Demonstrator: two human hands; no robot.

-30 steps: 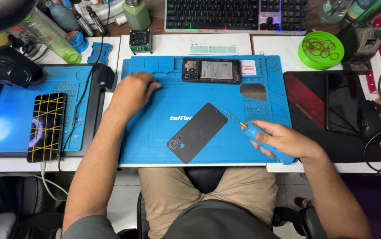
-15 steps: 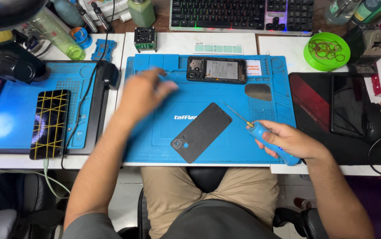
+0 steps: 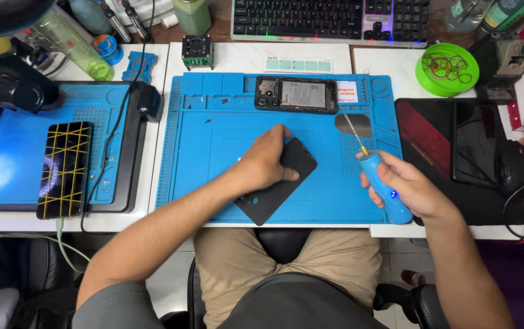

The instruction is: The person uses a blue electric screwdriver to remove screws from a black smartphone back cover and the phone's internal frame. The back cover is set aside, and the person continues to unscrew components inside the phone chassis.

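The left hand (image 3: 267,163) is lying palm down on a flat black rectangular phone back cover (image 3: 279,181), its fingers curled over the cover's far edge and pressing it to the blue silicone work mat (image 3: 213,128). The cover is sitting tilted near the middle of the mat, its near corner reaching just past the mat's near edge. The right hand (image 3: 403,183) is wrapping its fingers closed around a blue cylindrical electric screwdriver (image 3: 383,183), whose thin metal bit is pointing up and to the left toward a grey oval patch on the mat; the bit is hovering apart from the cover. At the far side of the mat, an opened black smartphone with its insides showing (image 3: 296,94) is lying flat. To the left, on a second blue mat, a black phone bound with yellow rubber bands (image 3: 64,167) is resting. Far right, a round green plastic dish of rubber bands (image 3: 448,68) is standing, and a dark keyboard with lit keys (image 3: 329,15) is lying beyond the mat.
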